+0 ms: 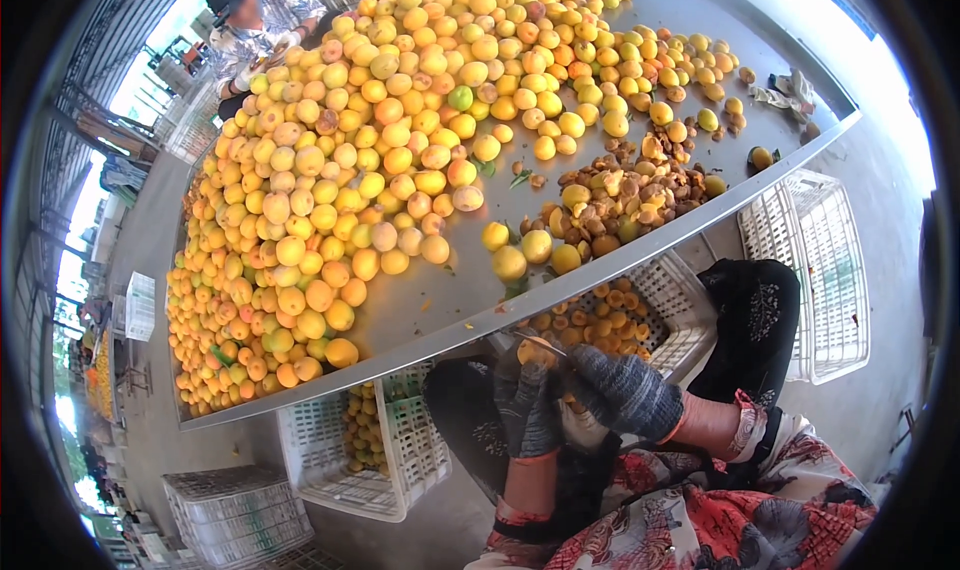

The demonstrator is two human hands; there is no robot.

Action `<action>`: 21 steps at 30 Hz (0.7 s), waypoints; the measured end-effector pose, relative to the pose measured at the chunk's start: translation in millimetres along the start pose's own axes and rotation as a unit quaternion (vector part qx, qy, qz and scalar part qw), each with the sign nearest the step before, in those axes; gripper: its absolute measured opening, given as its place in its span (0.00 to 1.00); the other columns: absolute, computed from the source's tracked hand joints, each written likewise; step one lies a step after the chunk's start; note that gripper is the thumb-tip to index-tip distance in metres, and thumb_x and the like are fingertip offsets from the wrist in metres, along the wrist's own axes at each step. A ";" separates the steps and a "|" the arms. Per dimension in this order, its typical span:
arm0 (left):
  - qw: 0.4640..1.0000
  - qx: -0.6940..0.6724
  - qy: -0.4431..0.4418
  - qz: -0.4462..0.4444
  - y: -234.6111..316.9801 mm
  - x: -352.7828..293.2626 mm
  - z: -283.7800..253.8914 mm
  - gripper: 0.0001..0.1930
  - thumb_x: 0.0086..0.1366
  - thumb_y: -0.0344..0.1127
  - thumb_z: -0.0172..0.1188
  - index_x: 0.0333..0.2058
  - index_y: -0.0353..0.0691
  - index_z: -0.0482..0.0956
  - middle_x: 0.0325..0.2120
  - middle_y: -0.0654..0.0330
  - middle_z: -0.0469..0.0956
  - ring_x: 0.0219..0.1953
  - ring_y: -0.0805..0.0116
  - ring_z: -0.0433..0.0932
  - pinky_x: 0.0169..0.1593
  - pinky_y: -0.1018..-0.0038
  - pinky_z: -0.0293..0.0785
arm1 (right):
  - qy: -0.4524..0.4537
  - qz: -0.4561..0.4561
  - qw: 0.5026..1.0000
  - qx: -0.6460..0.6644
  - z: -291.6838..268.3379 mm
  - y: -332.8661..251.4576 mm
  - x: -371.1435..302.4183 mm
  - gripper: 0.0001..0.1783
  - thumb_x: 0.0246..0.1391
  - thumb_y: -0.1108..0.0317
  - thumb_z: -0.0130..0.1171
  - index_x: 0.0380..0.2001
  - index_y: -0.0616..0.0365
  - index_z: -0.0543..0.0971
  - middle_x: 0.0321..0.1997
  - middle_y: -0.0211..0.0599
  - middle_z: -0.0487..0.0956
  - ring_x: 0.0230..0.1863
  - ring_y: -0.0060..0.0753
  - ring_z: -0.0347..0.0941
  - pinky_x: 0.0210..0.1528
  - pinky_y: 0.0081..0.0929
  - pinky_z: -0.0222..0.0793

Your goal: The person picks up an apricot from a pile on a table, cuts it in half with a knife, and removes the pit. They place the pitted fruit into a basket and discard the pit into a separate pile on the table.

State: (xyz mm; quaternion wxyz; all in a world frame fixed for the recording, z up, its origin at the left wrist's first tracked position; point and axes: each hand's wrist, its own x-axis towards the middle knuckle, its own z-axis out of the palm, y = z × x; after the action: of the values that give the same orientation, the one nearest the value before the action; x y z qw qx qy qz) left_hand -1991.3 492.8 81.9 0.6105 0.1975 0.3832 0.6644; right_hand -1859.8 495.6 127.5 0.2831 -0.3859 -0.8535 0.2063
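Note:
In grey knitted gloves, my two hands meet just off the near edge of the metal table (pixel 430 320). Fingers of my left hand (pixel 526 400) are closed around an apricot (pixel 538 351). My right hand (pixel 625 390) grips what looks like a small knife (pixel 528 333), its thin blade against the fruit; the handle is hidden in the glove. Below my hands, a white crate (pixel 680 300) holds many cut apricot halves (pixel 610 315). A big heap of whole apricots (pixel 340 170) covers the table's left and middle. Nearer me lies a pile of brown, damaged fruit (pixel 640 195).
The table's raised metal rim (pixel 700 225) runs between the fruit and me. White plastic crates stand by my right leg (pixel 825 280), under the table (pixel 345 460) and on the floor at left (pixel 240 515). Another person (pixel 255 30) sits across the heap. Crumpled gloves (pixel 790 92) lie far right.

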 end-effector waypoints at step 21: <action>0.991 -0.093 0.043 -0.084 -8.0 1.5 20.6 0.19 0.56 0.43 0.55 0.42 0.37 0.69 0.35 0.62 0.71 0.37 0.72 0.70 0.39 0.77 0.68 | 0.002 0.080 0.997 0.015 9.4 7.4 -18.5 0.16 0.46 0.71 0.52 0.41 0.60 0.71 0.33 0.44 0.72 0.29 0.44 0.72 0.26 0.32 0.68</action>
State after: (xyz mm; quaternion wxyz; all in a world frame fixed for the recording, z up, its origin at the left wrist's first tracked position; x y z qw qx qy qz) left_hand -1971.3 499.5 88.5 0.6627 0.0786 0.3603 0.6517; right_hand -1851.8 484.6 110.2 0.2733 -0.4494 -0.8158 0.2405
